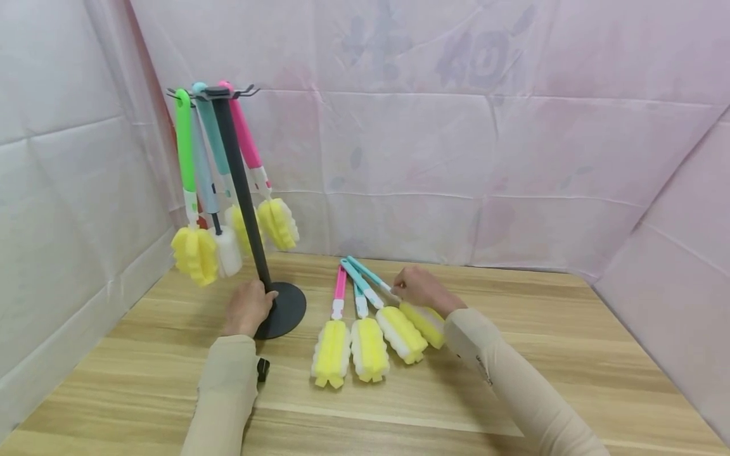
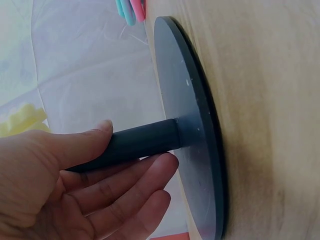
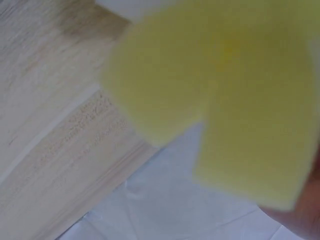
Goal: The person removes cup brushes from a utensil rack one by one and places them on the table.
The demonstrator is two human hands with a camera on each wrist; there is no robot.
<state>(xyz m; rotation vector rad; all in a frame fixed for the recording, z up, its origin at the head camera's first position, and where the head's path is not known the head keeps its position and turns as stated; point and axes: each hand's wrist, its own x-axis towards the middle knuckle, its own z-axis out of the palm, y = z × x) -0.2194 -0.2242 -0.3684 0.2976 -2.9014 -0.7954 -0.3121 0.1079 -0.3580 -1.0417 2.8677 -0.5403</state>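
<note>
My left hand (image 1: 248, 308) grips the black pole of a hanging stand (image 1: 236, 164) just above its round base; the left wrist view shows thumb and fingers around the pole (image 2: 145, 138). On the right, my right hand (image 1: 421, 289) pinches a teal-handled sponge brush (image 1: 423, 324) near its white neck. That brush's yellow sponge (image 3: 250, 115) fills much of the right wrist view, blurred, with the fingers mostly hidden. Beside it lie another teal brush (image 1: 402, 334), a teal brush (image 1: 371, 348) with its handle partly covered, and a pink brush (image 1: 331, 353).
From the stand's hooks hang a green brush (image 1: 185, 145), a grey-blue brush (image 1: 204, 171) with a white sponge, a teal brush (image 1: 213, 139) and a pink brush (image 1: 246, 136). Pale cloth (image 1: 410, 158) walls the wooden table (image 1: 542, 354) at the back and sides.
</note>
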